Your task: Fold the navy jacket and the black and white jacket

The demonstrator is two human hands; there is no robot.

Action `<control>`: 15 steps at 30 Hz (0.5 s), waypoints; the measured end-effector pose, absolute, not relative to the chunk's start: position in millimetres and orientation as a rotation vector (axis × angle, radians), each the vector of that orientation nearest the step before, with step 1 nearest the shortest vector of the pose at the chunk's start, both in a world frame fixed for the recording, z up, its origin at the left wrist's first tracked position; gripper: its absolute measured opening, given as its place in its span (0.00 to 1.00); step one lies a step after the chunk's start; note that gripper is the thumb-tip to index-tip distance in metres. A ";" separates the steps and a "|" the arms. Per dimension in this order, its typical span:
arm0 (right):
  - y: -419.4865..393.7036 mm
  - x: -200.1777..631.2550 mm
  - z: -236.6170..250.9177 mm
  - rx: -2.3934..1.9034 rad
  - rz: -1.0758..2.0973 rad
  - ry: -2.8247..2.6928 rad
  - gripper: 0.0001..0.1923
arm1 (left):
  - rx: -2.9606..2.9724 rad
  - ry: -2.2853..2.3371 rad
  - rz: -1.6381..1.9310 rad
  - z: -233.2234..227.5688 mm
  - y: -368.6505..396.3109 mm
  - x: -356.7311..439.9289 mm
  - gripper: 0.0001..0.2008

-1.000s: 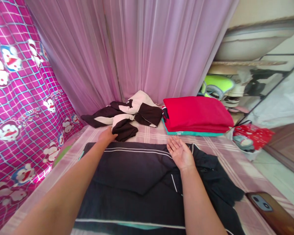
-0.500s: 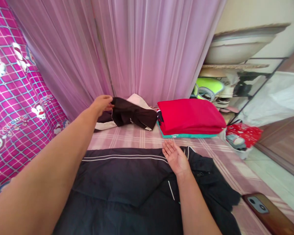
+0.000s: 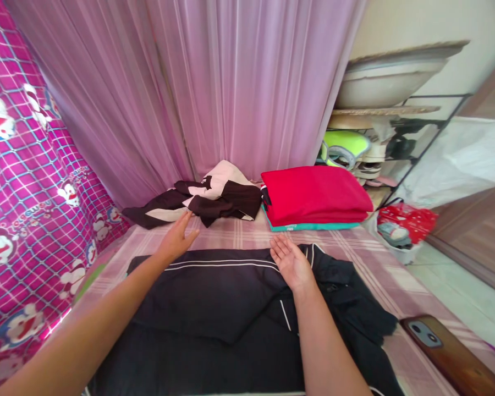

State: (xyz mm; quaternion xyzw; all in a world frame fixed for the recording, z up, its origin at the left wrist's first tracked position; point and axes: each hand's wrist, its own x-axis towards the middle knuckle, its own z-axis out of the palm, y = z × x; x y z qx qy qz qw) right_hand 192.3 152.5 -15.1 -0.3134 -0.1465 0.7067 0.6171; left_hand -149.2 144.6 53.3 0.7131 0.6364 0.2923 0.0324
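On the bed, both the left hand [image 3: 176,240] and right hand [image 3: 289,262] lie open on the dark jacket [image 3: 231,291], so one careless tug could bunch it up.

Two bare hands show: the left hand [image 3: 175,240] and the right hand [image 3: 291,264]. Under them lies one dark garment [image 3: 214,291]; beyond them, one crumpled brown-and-white garment [image 3: 206,198] and one folded stack [image 3: 315,197]. One phone [image 3: 449,352] lies right of the right hand.

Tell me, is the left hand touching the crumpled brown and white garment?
Apart. The head view shows the left hand, fingers open, over the checked sheet, with a strip of sheet between its fingertips and the crumpled garment.
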 end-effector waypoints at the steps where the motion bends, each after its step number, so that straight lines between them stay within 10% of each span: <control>1: 152.5 192.3 -15.0 -0.725 1.628 -0.329 0.07 | 2.210 1.982 0.954 52.0 138.4 -150.0 0.33; 15: 153.1 192.4 -13.6 -0.749 1.626 -0.330 0.06 | 2.384 2.304 0.387 77.3 125.9 -148.2 0.40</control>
